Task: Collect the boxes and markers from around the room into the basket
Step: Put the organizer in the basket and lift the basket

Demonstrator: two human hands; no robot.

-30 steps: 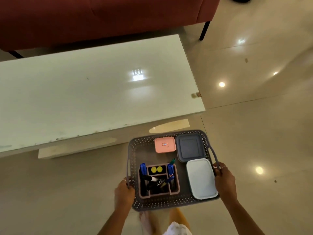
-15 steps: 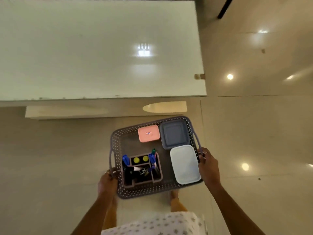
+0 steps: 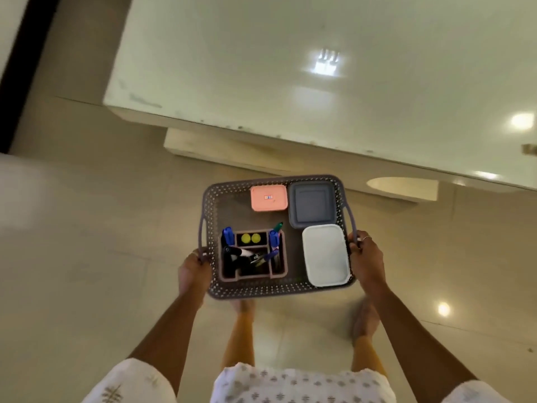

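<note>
**Basket carried in both hands**

Left hand (image 3: 194, 271) grips one handle, right hand (image 3: 366, 257) the other, of the grey perforated plastic basket (image 3: 232, 199), held above the floor. Inside: pink box (image 3: 269, 198), grey box (image 3: 311, 205), white box (image 3: 325, 255), pink organiser with markers (image 3: 252, 254). Glossy white table (image 3: 290, 68) beyond.

basket (image 3: 215, 199) held off the floor by both handles, left hand (image 3: 194, 271) and right hand (image 3: 366, 258) gripping, pink box (image 3: 269, 198), grey box (image 3: 311, 205), white box (image 3: 325, 255), marker caddy (image 3: 252, 255) inside, white table (image 3: 261, 68) ahead

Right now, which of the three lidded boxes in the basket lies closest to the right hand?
The white box, beside the right hand; the grey box and pink box lie at the far side.
</note>
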